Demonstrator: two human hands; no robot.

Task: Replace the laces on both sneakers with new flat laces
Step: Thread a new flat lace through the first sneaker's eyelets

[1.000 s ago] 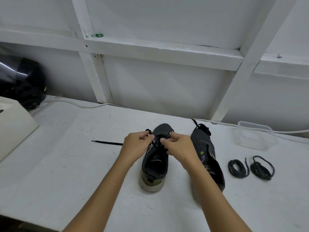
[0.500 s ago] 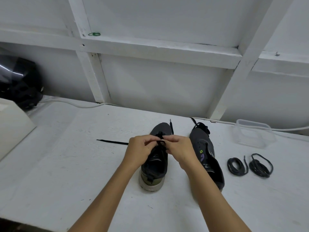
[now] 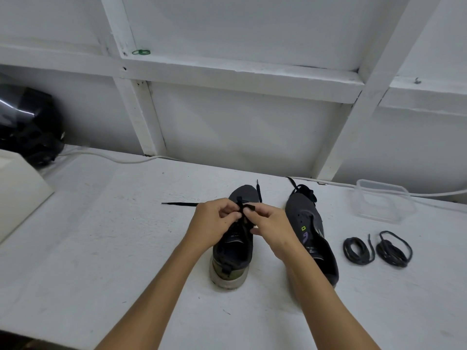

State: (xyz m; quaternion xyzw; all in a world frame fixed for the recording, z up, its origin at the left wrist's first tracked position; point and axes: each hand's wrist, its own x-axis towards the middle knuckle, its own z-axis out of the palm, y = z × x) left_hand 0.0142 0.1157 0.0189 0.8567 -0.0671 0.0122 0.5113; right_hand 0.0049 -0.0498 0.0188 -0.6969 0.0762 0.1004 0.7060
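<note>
Two dark grey sneakers stand side by side on the white table (image 3: 101, 248), heels toward me. Over the left sneaker (image 3: 233, 251), my left hand (image 3: 213, 226) and my right hand (image 3: 271, 228) meet and pinch its black flat lace (image 3: 242, 209) at the eyelets. One lace end (image 3: 180, 204) trails left across the table, and another end (image 3: 258, 192) lies past the toe. The right sneaker (image 3: 312, 231) leans on its side with a black lace bunched at its toe. Two coiled black laces (image 3: 357, 250) (image 3: 394, 248) lie to its right.
A clear plastic container (image 3: 384, 200) sits at the back right. A white cable (image 3: 113, 157) runs along the wall. A black helmet (image 3: 27, 127) and a white box (image 3: 20, 193) stand at the far left. The table's front edge is at lower left.
Both hands have drawn together over the left sneaker's laces. The lace end on the left has shifted slightly, and another end now shows beyond the toe.
</note>
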